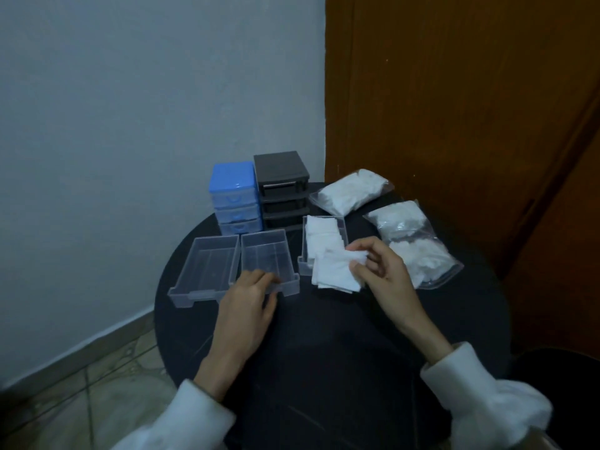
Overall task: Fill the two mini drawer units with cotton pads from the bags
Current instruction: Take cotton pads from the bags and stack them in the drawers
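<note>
A round black surface stands against a grey wall, a brown wooden door to the right. At its far edge stand two mini drawer units, side by side: a blue unit and a black unit. Three clear drawers lie out: two empty ones on the left, a third holding cotton pads. Two bags of pads lie far right. The right hand pinches a stack of pads between curled fingers; the left hand rests its fingers on the middle drawer's front edge.
</note>
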Demonstrator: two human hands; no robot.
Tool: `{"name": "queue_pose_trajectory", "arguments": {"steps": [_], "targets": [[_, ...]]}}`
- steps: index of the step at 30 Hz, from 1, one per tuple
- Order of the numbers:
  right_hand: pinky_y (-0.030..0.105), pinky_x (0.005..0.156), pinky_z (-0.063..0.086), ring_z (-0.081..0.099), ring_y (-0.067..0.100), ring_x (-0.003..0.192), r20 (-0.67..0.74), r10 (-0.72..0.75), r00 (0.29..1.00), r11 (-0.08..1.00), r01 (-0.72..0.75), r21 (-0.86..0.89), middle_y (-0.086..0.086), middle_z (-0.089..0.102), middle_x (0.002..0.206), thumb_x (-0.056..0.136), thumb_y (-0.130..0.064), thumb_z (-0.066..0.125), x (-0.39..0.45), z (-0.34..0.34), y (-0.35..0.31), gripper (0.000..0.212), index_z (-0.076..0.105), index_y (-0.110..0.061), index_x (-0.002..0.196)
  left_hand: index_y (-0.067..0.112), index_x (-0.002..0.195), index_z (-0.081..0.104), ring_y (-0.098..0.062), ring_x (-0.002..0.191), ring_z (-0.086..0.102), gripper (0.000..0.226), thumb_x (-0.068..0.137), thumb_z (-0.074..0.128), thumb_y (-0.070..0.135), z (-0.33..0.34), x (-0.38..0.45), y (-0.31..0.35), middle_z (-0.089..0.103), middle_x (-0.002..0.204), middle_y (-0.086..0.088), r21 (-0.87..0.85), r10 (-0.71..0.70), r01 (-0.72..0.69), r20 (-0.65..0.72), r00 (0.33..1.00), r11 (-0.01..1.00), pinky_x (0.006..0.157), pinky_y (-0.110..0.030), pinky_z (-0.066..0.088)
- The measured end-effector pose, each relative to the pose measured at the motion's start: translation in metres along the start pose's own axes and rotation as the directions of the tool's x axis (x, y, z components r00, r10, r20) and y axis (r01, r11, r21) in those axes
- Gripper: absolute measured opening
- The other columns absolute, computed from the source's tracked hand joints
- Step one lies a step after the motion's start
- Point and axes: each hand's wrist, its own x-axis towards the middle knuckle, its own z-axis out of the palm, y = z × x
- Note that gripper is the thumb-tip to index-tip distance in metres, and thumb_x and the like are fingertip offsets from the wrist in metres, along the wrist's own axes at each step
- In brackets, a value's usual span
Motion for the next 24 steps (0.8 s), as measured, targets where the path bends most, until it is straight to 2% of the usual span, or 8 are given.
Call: {"name": "queue_pose_trajectory", "arguments": {"steps": [2, 5, 8, 10, 13, 18, 21, 24], "targets": [[0.011, 0.072, 0.047, 0.059, -0.007, 0.080, 0.036, -0.019, 0.999, 1.000, 0.019, -0.011, -0.005, 0.060, 0.091, 0.087, 0.010, 0.052, 0.000, 0.003, 0.000, 0.018, 0.057, -0.001, 0.100, 0.018, 0.092, 0.066, -0.016, 0.085, 0.058, 0.007, 0.085, 0.063, 0.018, -0.004, -0.008, 0.005, 0.064, 0.090, 0.004, -0.016, 0.074, -0.074, 0.011, 0.997, 0.997, 0.069, -0.029, 0.048], [0.013, 0.075, 0.047, 0.059, -0.004, 0.083, 0.079, -0.030, 0.996, 0.999, 0.033, -0.037, -0.004, 0.061, 0.093, 0.086, 0.010, 0.053, -0.001, 0.005, 0.001, 0.018, 0.059, -0.003, 0.098, 0.025, 0.093, 0.066, -0.005, 0.085, 0.057, 0.023, 0.088, 0.048, 0.039, -0.009, -0.019, 0.010, 0.064, 0.089, 0.011, -0.092, 0.181, -0.175, 0.056, 0.982, 0.980, 0.077, -0.024, 0.044], [0.022, 0.073, 0.051, 0.063, 0.003, 0.086, 0.107, 0.008, 0.994, 1.000, -0.006, -0.019, -0.006, 0.064, 0.091, 0.086, 0.009, 0.054, 0.000, 0.006, 0.002, 0.019, 0.060, -0.007, 0.094, 0.025, 0.108, 0.061, 0.002, 0.100, 0.051, 0.019, 0.094, 0.048, 0.028, -0.009, -0.021, 0.006, 0.060, 0.107, 0.010, -0.307, -0.018, -0.010, -0.091, 0.996, 0.952, 0.088, -0.010, 0.038], [0.019, 0.069, 0.051, 0.063, 0.001, 0.083, 0.126, 0.027, 0.992, 1.000, -0.026, -0.010, -0.006, 0.064, 0.089, 0.085, 0.010, 0.055, 0.000, 0.009, 0.002, 0.020, 0.060, -0.008, 0.092, 0.022, 0.120, 0.055, -0.002, 0.114, 0.046, 0.027, 0.095, 0.050, 0.014, -0.004, -0.018, 0.005, 0.053, 0.122, 0.006, -0.374, -0.205, 0.138, -0.144, 0.968, 0.917, 0.098, -0.013, 0.033], [0.012, 0.066, 0.046, 0.062, -0.003, 0.080, 0.210, 0.055, 0.976, 0.998, -0.051, -0.025, -0.005, 0.063, 0.091, 0.084, 0.011, 0.055, 0.000, 0.015, 0.001, 0.022, 0.060, -0.010, 0.089, 0.020, 0.139, 0.038, -0.007, 0.136, 0.027, 0.045, 0.096, 0.046, 0.009, 0.001, -0.018, 0.011, 0.031, 0.148, 0.003, -0.408, -0.357, 0.321, -0.014, 0.934, 0.855, 0.109, -0.017, 0.016], [0.028, 0.073, 0.049, 0.064, 0.015, 0.084, 0.346, 0.093, 0.933, 0.990, -0.049, -0.136, 0.003, 0.065, 0.094, 0.085, 0.007, 0.057, 0.000, 0.020, 0.003, 0.024, 0.064, -0.014, 0.092, 0.028, 0.148, 0.014, -0.006, 0.144, -0.003, 0.063, 0.096, 0.046, 0.013, 0.006, -0.025, 0.017, -0.011, 0.158, 0.009, -0.422, -0.342, 0.371, 0.146, 0.928, 0.827, 0.106, -0.018, 0.004], [0.035, 0.080, 0.052, 0.063, 0.024, 0.090, 0.394, 0.084, 0.915, 0.975, 0.008, -0.224, 0.003, 0.066, 0.095, 0.085, 0.002, 0.059, 0.003, 0.021, 0.002, 0.020, 0.065, -0.015, 0.093, 0.029, 0.147, 0.016, 0.003, 0.138, 0.001, 0.056, 0.099, 0.042, 0.018, 0.008, -0.026, 0.019, -0.005, 0.158, 0.009, -0.451, -0.313, 0.343, 0.142, 0.939, 0.824, 0.105, -0.015, 0.005], [0.034, 0.081, 0.051, 0.063, 0.018, 0.089, 0.441, 0.078, 0.894, 0.935, 0.088, -0.345, -0.002, 0.066, 0.093, 0.085, -0.004, 0.062, 0.007, 0.020, -0.001, 0.018, 0.065, -0.020, 0.092, 0.023, 0.145, 0.025, 0.001, 0.138, 0.012, 0.046, 0.100, 0.037, 0.019, 0.010, -0.024, 0.019, 0.011, 0.156, 0.007, -0.470, -0.306, 0.318, 0.104, 0.946, 0.824, 0.109, -0.016, 0.011]]}}
